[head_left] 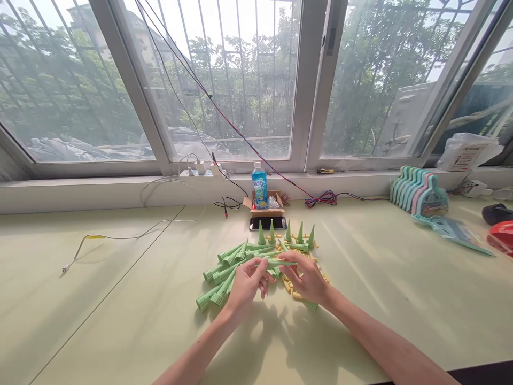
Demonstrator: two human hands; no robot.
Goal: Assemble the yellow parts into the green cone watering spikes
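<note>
My left hand (247,284) and my right hand (306,278) meet over the middle of the pale green table (120,299). Together they pinch one long green plastic cone spike (280,262), held level between their fingertips. Just under and left of the hands lies a pile of several like green spikes (224,267). Behind the hands several short green cone tips (286,233) stand upright in a row. Small yellow plastic parts (289,286) lie scattered beneath my right hand.
A blue drink bottle (259,185) stands by a small cardboard box (267,206) and a dark phone (267,223) at the windowsill. Cables (326,199) run along the sill. Teal and pink plastic pieces (419,190) are stacked at the right, red and black items (500,227) at the far right edge.
</note>
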